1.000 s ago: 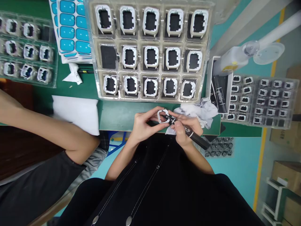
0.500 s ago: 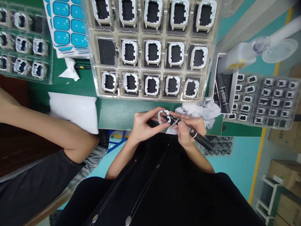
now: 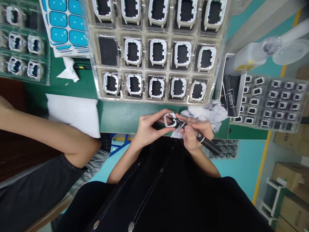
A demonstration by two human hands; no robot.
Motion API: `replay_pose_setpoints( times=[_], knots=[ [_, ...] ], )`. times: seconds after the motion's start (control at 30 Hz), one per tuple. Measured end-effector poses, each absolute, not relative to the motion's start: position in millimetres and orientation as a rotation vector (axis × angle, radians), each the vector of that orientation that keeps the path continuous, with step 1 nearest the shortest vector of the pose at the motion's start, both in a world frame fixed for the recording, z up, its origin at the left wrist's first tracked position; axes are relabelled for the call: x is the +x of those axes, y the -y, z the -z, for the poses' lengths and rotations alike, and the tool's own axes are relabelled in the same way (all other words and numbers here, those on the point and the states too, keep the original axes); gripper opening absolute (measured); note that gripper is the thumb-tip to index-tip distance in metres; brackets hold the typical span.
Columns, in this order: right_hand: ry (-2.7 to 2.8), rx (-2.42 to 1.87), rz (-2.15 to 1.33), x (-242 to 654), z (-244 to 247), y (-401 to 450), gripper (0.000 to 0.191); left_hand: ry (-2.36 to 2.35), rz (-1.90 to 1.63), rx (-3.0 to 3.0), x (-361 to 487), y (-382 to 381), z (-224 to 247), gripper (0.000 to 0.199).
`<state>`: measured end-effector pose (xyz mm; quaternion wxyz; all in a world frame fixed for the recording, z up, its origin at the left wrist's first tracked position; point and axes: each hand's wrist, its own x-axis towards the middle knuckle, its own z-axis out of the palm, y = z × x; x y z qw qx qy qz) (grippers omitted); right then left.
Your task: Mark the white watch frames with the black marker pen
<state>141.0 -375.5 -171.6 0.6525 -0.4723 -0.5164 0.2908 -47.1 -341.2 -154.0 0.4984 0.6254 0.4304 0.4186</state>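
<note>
My left hand (image 3: 147,130) pinches a small white watch-case frame (image 3: 166,120) between thumb and fingers, just over the table's front edge. In my right hand (image 3: 196,133) is a black marker pen (image 3: 209,145), gripped like a writing tool. Its tip points left and meets the right side of the frame; whether it touches cannot be made out. A crumpled white cloth (image 3: 210,114) lies just beyond my right hand. Ahead of both hands stands a clear plastic tray (image 3: 154,100) with rows of similar white frames, one pocket showing only its dark bottom.
At right, a white box (image 3: 241,93) holds another marker (image 3: 231,100) and a plastic bottle (image 3: 246,58). More trays (image 3: 280,124) of frames lie beyond. On the left are blue sticker sheets (image 3: 59,19), a white pad (image 3: 72,111), another tray (image 3: 24,53) and a co-worker's arm (image 3: 48,132).
The view has shifted slightly. Both hands keep their hold on the frame and the marker, with the marker's tip still at the frame's right side.
</note>
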Motion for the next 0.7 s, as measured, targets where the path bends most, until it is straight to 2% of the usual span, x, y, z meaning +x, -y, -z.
replay_pose_setpoints(
  times=[0.3, 0.7],
  knots=[
    [1.221, -1.163, -0.644, 140.8, 165.2, 374.2, 0.018, -1.058, -1.04, 1.616, -47.3, 339.8, 152.4, 0.059],
    [1.16, -1.046, -0.718, 141.3, 166.5, 373.3, 0.012, -1.06, -1.069, 1.652, -43.9, 342.6, 150.3, 0.057]
  ],
)
